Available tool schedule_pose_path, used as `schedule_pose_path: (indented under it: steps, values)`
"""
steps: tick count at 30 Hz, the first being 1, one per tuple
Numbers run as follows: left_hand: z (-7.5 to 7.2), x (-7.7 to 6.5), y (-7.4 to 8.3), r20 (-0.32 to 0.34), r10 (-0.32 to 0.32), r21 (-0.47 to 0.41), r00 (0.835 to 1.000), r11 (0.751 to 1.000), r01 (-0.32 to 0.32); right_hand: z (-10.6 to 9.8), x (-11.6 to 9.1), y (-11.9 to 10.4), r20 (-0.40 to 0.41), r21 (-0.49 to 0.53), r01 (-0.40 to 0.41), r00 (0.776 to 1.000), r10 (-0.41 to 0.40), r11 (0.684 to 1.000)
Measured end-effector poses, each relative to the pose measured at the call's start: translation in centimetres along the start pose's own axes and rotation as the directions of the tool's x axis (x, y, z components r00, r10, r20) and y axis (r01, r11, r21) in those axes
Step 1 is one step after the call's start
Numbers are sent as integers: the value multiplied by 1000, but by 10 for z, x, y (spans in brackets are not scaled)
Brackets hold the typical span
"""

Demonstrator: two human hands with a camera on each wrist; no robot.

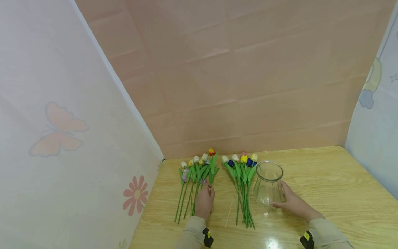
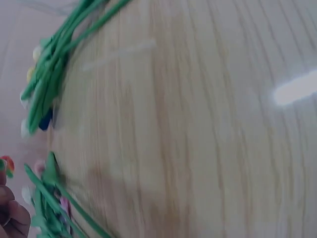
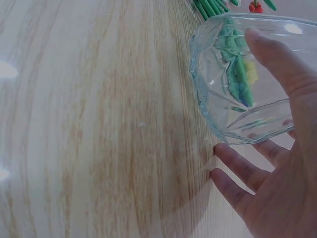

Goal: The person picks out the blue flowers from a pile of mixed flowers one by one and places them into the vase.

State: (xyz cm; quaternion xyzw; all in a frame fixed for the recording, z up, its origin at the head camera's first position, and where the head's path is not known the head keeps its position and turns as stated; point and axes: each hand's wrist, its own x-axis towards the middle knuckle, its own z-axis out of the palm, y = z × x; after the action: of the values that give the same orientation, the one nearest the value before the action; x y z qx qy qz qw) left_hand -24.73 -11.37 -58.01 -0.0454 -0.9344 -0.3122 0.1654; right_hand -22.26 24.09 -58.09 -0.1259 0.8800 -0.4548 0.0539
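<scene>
- Left hand (image 1: 204, 202): its fingers (image 2: 16, 218) are curled closed and pinch a red-and-orange tulip (image 1: 212, 152), whose bloom points away from the person, ahead of the fingertips.
- Right hand (image 1: 293, 202): its thumb and fingers are spread round the glass vase (image 1: 268, 190), gripping its lower side. The vase stands mouth up, just left of that palm; through its clear wall the right wrist view shows green and yellow.
- Left bunch (image 1: 196, 174): just left of and ahead of the left fingers, with 3 white tulips, yellow ones and purple blooms among green leaves. Its stems run back towards the person, beside the left hand.
- Right bunch (image 1: 244, 188): between the 2 hands, right of the left fingers and just beside the vase, with white, yellow, blue and pink blooms, heads pointing away.
- Thin pale strip (image 1: 228, 215): right of the left hand, between it and the stems of the right bunch.
- Wood-grain worktop (image 1: 329, 176): under both hands, stretching well out to the right of the right fingers.
- Brown cloth (image 1: 236, 79): upright behind the worktop, well beyond all the fingers.
- White sheet (image 1: 93, 180): left of the left hand, printed with a butterfly (image 1: 59, 131) and a red flower (image 1: 135, 195).
</scene>
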Motion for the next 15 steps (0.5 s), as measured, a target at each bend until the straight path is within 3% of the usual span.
schedule_pose_path:
  steps: [5, 8, 10, 12, 15]
  values:
    - [-7, 1, -19, -63, 69, 111, 996, 992, -62, -1, 0, 0, 0, -7, 0, 1000, 0, 1000]
    - [-8, 1, -31, -100, 132, 235, 986, 966, -105, 0, 1, 1, 0, -10, 0, 1000, 0, 1000]
    - [-7, 2, -40, -122, 177, 336, 977, 933, -128, 0, 1, 2, -3, -12, 1, 1000, -1, 1000]
    - [-7, 2, -47, -114, 200, 393, 973, 909, -140, 0, 1, 3, -4, -11, 3, 1000, -3, 1000]
    - [-8, 2, -53, -49, 172, 400, 984, 906, -138, 0, 1, 3, -5, -13, 4, 1000, -4, 1000]
